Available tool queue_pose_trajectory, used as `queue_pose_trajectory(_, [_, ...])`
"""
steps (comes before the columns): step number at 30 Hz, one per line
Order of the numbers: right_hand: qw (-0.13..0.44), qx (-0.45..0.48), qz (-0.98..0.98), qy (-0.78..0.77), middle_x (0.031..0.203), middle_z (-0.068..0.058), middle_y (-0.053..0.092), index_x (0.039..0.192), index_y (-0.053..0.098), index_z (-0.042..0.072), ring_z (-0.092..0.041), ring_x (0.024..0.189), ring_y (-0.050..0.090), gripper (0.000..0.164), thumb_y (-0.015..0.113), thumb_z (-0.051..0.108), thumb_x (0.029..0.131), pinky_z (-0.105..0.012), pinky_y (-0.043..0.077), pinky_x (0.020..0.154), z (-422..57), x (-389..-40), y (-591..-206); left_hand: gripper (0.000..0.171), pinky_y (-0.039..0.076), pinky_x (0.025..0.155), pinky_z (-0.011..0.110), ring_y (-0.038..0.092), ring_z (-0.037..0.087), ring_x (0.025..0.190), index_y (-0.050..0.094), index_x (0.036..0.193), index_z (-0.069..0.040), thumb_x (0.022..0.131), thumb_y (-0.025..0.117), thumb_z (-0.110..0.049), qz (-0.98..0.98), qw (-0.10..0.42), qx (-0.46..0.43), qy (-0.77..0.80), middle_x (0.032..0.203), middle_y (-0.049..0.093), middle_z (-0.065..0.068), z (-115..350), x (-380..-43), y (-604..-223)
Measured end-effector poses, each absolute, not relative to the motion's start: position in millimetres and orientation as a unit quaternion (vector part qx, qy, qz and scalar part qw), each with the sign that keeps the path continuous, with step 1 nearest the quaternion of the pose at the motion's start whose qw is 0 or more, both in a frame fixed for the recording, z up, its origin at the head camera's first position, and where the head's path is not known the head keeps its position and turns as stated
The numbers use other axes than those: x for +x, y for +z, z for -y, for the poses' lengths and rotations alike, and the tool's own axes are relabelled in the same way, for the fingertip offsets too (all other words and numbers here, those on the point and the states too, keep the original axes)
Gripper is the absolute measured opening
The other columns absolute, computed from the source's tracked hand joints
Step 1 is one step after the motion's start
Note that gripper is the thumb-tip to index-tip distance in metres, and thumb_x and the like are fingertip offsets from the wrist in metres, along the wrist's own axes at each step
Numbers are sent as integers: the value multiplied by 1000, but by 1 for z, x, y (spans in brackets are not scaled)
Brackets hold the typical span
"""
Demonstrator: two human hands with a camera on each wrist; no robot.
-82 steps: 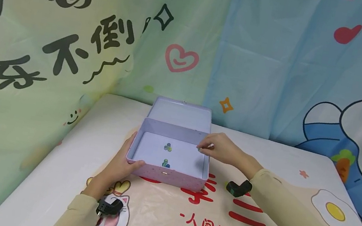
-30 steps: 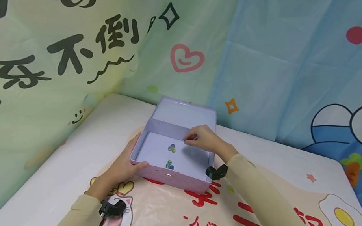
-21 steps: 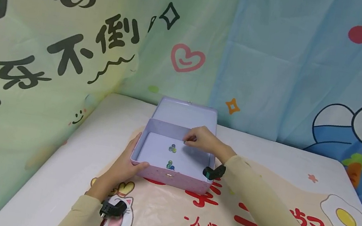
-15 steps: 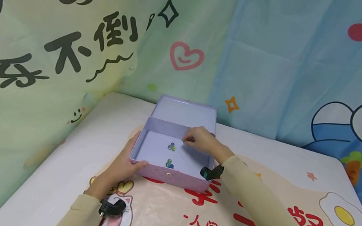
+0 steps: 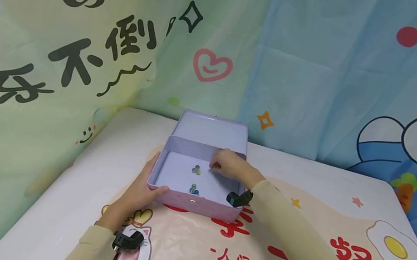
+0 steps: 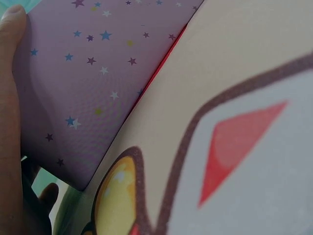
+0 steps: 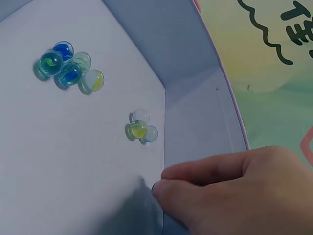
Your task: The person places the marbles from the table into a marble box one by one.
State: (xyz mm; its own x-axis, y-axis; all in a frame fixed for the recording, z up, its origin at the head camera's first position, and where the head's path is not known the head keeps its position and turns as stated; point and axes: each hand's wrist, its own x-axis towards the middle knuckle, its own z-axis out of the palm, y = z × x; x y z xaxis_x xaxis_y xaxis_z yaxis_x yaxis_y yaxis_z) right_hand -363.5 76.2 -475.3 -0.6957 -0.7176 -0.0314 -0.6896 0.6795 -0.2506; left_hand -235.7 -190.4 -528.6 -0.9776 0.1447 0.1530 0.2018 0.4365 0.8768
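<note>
An open lilac tin box with a star print stands on the table, its lid laid back. My left hand grips its near left corner, thumb at the front rim and fingers along the left side. Inside, several glass marbles cluster near the front wall; a smaller cluster of marbles lies farther back. My right hand is over the back right part of the box, to the right of the small cluster. Its thumb and forefinger pinch a marble, mostly hidden, with only a small edge showing at the fingertips.
A printed mat with red lettering, a cat and a fried egg covers the white table. Printed cloth curtains stand behind and at the left. A black camera band sits on each wrist.
My right hand has come from the box's right rim leftward over the inside, then dipped slightly with the marble. The left hand and both marble clusters have stayed put.
</note>
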Motion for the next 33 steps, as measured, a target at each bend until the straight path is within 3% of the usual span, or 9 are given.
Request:
queue_pose_trajectory(19, [79,-387,-915,-79,93,-3,72,96,76,9,-11,82,61,13,70,9,84,-28,54,81,-75,-361,-475,101,24,109,63,23,36,142,1,151,-40,79,71,-24,836,34,-119,-534,159,12,7,191,-236,-529])
queue_pose_trajectory(33, [106,-350,-905,-218,95,2,71,101,75,11,-10,87,64,17,67,19,88,-27,55,83,-75,-359,-462,102,25,109,62,23,37,143,0,151,-39,79,71,-27,839,32,-115,-530,159,13,8,190,-235,-527])
